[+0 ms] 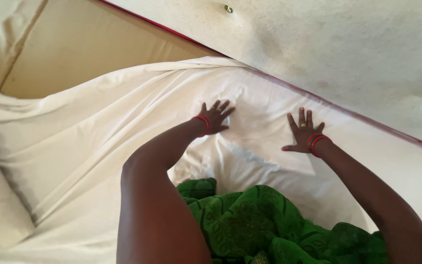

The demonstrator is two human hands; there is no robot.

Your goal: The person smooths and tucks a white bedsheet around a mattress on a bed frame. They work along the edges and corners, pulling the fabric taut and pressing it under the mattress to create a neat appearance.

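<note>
Pressing both palms flat on the white bedsheet [123, 146], fingers spread wide, I am gripping nothing. My left hand [214, 118] is lying on a rumpled patch near the sheet's upper edge; my right hand [303, 133] is resting just beside the padded headboard [343, 54], a ring showing on one finger. Red bangles [203, 124] are circling both wrists. The sheet is spreading across the mattress, creased in long folds toward the left, where a bare tan mattress corner [89, 54] is showing. Green patterned cloth [250, 225] is bunching below my arms.
</note>
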